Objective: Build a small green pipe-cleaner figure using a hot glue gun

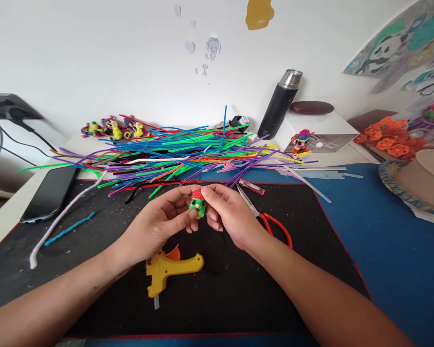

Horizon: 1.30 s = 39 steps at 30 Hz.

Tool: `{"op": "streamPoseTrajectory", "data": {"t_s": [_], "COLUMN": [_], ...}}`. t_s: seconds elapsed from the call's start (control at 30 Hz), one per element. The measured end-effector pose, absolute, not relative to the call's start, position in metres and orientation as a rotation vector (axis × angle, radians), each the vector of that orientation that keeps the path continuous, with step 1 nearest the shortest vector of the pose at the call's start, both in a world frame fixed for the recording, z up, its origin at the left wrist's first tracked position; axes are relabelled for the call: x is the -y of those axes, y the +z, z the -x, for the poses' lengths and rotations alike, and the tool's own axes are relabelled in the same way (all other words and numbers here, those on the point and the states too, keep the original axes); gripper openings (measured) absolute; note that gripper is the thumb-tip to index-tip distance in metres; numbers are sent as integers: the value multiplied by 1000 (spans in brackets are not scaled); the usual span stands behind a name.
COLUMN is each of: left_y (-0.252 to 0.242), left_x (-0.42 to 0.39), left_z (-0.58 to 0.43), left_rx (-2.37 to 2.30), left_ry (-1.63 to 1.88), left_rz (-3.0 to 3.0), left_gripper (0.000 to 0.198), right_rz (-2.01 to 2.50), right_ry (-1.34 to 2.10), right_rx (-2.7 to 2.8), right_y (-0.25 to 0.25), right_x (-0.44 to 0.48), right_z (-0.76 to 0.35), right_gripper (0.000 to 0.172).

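Over the black mat [282,284], both hands pinch a small green and red pipe-cleaner figure [197,204]. My left hand [162,219] grips it from the left with thumb and fingers closed. From the right, my right hand [227,212] holds its red top between thumb and forefinger. A yellow glue gun [168,270] lies on the mat just below my left wrist. Red-handled scissors [271,222] lie partly behind my right hand.
A large heap of coloured pipe cleaners [173,154] spreads across the back of the desk. Finished small figures [110,127] sit at the back left, another figure [301,143] by a black flask [279,103]. A phone [50,193], a white pipe cleaner [63,212] and a blue one [69,229] lie at left.
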<state>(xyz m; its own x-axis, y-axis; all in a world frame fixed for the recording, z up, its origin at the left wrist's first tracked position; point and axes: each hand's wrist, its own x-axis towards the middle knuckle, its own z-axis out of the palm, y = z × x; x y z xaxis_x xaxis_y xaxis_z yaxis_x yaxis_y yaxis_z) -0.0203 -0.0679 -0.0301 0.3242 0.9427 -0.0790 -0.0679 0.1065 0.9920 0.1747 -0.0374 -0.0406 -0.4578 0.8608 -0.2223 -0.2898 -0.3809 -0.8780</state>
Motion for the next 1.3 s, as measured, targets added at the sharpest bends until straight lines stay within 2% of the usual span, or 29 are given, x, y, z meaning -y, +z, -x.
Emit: {"op": "streamPoseTrajectory", "data": {"t_s": [0.5, 1.03, 1.3], "left_y": [-25, -20, -16], "left_x": [70, 69, 69], "left_z": [17, 21, 24], "left_rx": [-919, -933, -951], "left_ry": [962, 887, 947], "left_rz": [-1205, -1157, -1186], "left_gripper": [39, 46, 46], "right_rz": [895, 907, 863], "right_ry": [1903, 1950, 2009], "right_rx": [1041, 996, 951], "right_y": [-40, -35, -36], "right_x": [39, 39, 42], "right_z": [-176, -176, -177], "right_gripper": [49, 53, 50]}}
